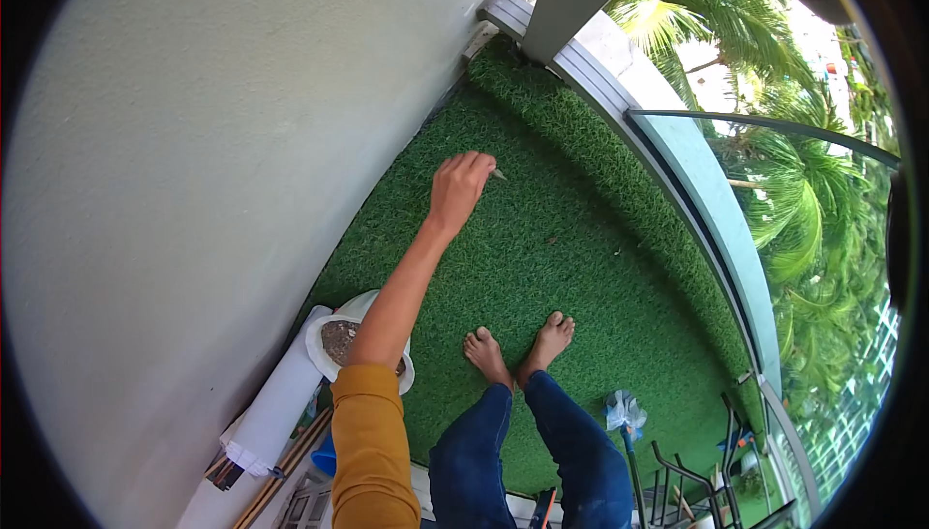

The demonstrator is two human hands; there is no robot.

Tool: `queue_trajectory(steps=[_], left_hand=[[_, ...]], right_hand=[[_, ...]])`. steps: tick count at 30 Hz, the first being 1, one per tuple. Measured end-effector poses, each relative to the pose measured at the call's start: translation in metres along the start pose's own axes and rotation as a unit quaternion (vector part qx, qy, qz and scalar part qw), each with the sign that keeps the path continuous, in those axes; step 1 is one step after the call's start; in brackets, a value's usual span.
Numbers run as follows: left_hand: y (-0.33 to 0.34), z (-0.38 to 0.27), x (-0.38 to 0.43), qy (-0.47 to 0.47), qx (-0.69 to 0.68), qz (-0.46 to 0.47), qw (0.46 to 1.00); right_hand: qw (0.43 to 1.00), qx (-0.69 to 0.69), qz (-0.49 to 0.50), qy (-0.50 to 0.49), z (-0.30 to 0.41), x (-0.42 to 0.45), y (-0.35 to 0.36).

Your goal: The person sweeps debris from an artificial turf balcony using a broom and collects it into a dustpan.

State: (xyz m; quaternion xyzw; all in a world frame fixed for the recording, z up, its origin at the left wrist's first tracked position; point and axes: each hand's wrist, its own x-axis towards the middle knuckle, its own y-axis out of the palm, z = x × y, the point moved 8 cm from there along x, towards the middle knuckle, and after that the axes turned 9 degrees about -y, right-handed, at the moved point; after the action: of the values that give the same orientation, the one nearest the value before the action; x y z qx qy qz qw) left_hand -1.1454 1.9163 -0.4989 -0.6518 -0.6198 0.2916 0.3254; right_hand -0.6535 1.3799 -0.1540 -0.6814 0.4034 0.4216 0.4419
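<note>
My left hand (459,184) reaches out over green artificial turf (537,238), its fingers closed on a small, pale, pointed object (498,174) that I cannot name for sure. The sleeve on that arm is mustard yellow and pushed up to the elbow. Under the forearm stands a white planter (313,344) holding dry soil (338,339). My right hand is out of view. My bare feet rest on the turf below, with legs in blue jeans.
A plain wall (203,151) runs along the left. A raised turf edge and a glass railing (740,217) curve along the right, palms beyond. White rolled material (272,398) leans by the planter. Lower right are a plastic-wrapped pole head (625,411) and a black metal rack (686,474).
</note>
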Motion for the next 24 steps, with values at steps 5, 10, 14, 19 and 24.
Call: queue_trajectory(steps=[5, 10, 14, 19, 24], left_hand=[[0.002, 0.045, 0.015, -0.183, 0.087, -0.045, 0.978], [0.093, -0.057, -0.075, -0.037, -0.059, 0.352, 0.934], [-0.015, -0.077, -0.145, -0.392, -0.346, -0.017, 0.853], [-0.144, -0.147, -0.230, -0.494, -0.245, -0.074, 0.831], [-0.283, -0.209, -0.251, -0.450, -0.385, -0.073, 0.803]], right_hand=[[1.000, -0.008, 0.000, -0.003, 0.008, -0.022, -0.008], [0.999, -0.005, 0.027, -0.024, 0.020, -0.081, -0.027], [0.992, 0.016, 0.113, -0.055, 0.059, -0.160, -0.025], [0.919, 0.232, 0.308, -0.086, 0.207, -0.218, 0.068], [0.739, 0.427, 0.508, -0.117, 0.376, -0.196, 0.214]])
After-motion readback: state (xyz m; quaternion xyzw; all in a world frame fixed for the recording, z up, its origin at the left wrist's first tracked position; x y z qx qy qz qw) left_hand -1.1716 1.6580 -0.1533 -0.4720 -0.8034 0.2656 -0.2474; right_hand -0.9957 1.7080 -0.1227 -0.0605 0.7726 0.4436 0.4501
